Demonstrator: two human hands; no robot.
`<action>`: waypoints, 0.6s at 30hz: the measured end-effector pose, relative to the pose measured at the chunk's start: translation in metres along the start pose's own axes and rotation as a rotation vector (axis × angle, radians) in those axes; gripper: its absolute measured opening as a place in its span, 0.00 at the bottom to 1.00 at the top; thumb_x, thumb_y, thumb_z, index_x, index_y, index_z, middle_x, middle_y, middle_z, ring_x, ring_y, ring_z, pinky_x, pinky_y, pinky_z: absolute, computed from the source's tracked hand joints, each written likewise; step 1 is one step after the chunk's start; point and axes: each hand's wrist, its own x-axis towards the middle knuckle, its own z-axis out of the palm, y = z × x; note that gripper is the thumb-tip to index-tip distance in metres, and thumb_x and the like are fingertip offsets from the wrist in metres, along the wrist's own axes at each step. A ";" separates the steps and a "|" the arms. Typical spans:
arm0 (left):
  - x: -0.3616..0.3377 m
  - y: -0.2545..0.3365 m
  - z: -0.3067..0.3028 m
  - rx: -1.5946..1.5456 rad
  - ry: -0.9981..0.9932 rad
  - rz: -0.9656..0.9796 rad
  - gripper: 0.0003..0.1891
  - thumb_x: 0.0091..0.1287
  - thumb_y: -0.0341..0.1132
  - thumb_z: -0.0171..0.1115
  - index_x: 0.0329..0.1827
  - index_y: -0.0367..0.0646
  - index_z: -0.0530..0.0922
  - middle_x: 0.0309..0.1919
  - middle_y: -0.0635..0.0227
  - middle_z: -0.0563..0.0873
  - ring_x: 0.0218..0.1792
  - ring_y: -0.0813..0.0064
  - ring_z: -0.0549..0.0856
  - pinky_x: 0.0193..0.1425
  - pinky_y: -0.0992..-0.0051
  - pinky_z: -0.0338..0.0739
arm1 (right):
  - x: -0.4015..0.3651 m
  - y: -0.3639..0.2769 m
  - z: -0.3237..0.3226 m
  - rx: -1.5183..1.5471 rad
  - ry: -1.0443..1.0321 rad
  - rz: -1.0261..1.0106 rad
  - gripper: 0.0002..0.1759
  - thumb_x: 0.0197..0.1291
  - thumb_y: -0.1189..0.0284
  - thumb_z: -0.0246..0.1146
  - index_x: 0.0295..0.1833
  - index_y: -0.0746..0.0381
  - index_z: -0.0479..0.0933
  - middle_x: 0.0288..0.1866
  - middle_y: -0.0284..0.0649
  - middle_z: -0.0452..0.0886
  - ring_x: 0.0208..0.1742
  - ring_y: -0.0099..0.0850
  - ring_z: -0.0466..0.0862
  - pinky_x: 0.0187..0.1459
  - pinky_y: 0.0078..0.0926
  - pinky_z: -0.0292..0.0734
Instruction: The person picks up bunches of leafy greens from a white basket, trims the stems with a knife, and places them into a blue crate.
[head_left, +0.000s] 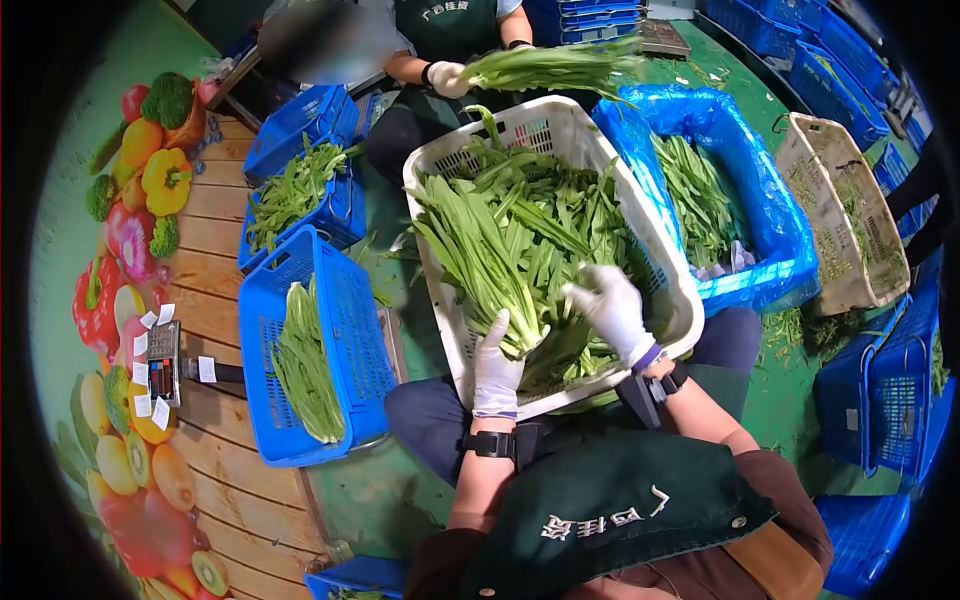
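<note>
My left hand (497, 372), in a white glove, is closed round the stem end of a bunch of leafy greens (478, 262). The bunch lies slanted over the left side of a white crate (686, 318) full of loose leaves (590, 222). My right hand (610, 308), also gloved, is above the crate's right part, a little to the right of the stem ends; its fingers are apart and hold nothing.
Across the crate, a co-worker in a green apron (447, 25) holds another bunch (550, 70). Blue crates with greens (262, 398) stand at the left. A crate lined with blue plastic (790, 250) and a beige crate (815, 150) are at the right.
</note>
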 end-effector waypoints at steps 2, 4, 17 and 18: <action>0.011 -0.010 -0.019 0.039 0.017 0.033 0.25 0.65 0.37 0.65 0.63 0.39 0.70 0.53 0.64 0.80 0.53 0.65 0.80 0.60 0.64 0.77 | -0.015 -0.030 0.001 0.111 -0.277 0.039 0.26 0.45 0.58 0.74 0.42 0.66 0.78 0.37 0.52 0.82 0.40 0.48 0.83 0.41 0.37 0.78; 0.011 -0.019 -0.015 0.086 0.072 0.131 0.29 0.63 0.41 0.68 0.63 0.38 0.69 0.53 0.65 0.80 0.52 0.65 0.81 0.56 0.68 0.78 | -0.029 -0.036 0.012 0.138 -0.343 0.057 0.24 0.46 0.59 0.74 0.39 0.66 0.76 0.34 0.52 0.81 0.39 0.49 0.83 0.41 0.39 0.77; 0.003 -0.013 -0.006 -0.132 -0.039 -0.030 0.24 0.64 0.35 0.62 0.63 0.39 0.70 0.55 0.58 0.80 0.56 0.58 0.78 0.64 0.53 0.71 | -0.004 -0.004 -0.001 -0.017 -0.161 -0.001 0.30 0.46 0.49 0.72 0.37 0.67 0.77 0.34 0.54 0.81 0.34 0.49 0.82 0.37 0.40 0.77; 0.009 -0.014 -0.014 -0.107 -0.005 -0.023 0.24 0.64 0.34 0.61 0.62 0.37 0.70 0.53 0.57 0.80 0.54 0.59 0.79 0.63 0.58 0.73 | -0.011 -0.017 0.003 0.055 -0.322 0.023 0.28 0.47 0.51 0.72 0.35 0.67 0.77 0.31 0.54 0.80 0.34 0.49 0.82 0.37 0.40 0.76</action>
